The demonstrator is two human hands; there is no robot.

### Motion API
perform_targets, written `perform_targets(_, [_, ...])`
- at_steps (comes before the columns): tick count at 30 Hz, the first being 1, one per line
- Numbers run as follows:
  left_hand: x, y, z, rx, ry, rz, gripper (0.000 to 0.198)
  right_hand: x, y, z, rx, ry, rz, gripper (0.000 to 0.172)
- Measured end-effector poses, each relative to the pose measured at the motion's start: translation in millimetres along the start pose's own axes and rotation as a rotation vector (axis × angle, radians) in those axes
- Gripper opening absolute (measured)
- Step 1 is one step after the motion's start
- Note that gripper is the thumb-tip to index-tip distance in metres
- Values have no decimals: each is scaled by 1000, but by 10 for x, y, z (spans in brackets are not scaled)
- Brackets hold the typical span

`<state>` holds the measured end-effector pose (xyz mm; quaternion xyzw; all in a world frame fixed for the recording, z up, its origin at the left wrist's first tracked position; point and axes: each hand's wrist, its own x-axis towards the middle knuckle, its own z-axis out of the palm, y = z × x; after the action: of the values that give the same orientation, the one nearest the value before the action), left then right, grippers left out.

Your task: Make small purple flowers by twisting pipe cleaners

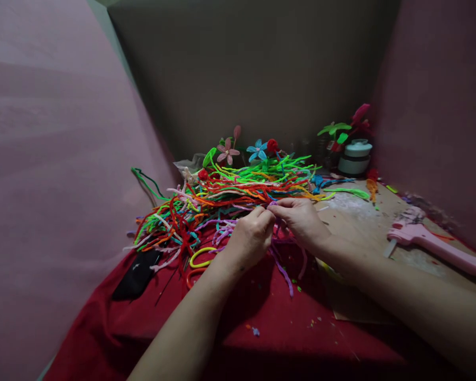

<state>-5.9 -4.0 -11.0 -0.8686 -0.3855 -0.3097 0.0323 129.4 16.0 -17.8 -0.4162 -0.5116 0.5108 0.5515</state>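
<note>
My left hand (250, 235) and my right hand (301, 219) meet in front of a big heap of coloured pipe cleaners (238, 185). Between the fingertips of both hands is a purple pipe cleaner (273, 203), pinched at its upper part. Other purple pipe cleaners (283, 275) hang or lie just below my hands on the red cloth; whether they join the held one is hidden. Left of my left wrist lie scissors with a yellow handle loop (200, 257), partly under the pipe cleaners.
A pink glue gun (432, 241) lies on the brown board (365, 233) at right. Behind the heap stand a pink flower (227, 152) and a blue flower (257, 150). A lidded jar (355, 157) stands back right. A black phone (138, 275) rests on the red cloth (269, 328).
</note>
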Motion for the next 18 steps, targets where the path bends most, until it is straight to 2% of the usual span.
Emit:
perform_targets(5, [16,23,-33,-69,54,-53,12,-24,-45,9,-8,16,4,16])
perform_targets(10, [16,26,-25,-45,-13,-48,14,-16,-8,-3,-22,-9,14,16])
perform_targets(18, [-8,46,25,57,-58,-49,15,1,62,5,-43,23,-29,19])
